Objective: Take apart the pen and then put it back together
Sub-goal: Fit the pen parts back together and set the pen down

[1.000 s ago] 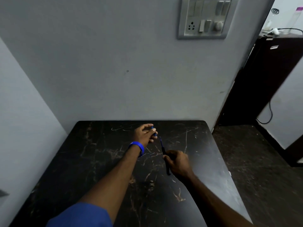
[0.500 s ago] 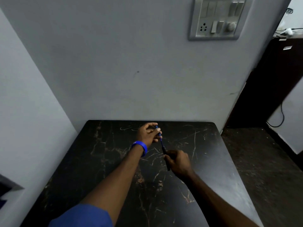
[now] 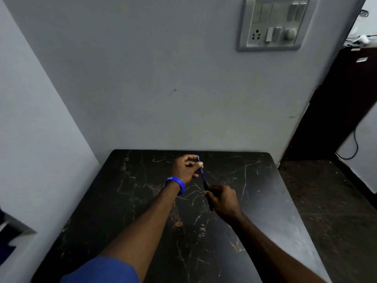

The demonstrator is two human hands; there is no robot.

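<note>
A slim pen with a blue upper part and a dark lower barrel is held above the black marble table, slanting from far left to near right. My left hand, with a blue wristband, pinches the pen's blue far end between thumb and fingers. My right hand is closed around the dark barrel, whose tail sticks out below the fist. Whether the blue piece is fully seated on the barrel is hidden by my fingers.
The table stands in a corner, with grey walls behind and to the left. A switchboard hangs on the back wall. A dark cabinet and a cable stand to the right, past the table's right edge.
My left hand, holding a blue piece apart from the barrel a second ago, has come to the pen's tip; the blue part and the barrel now form one line between both hands.
</note>
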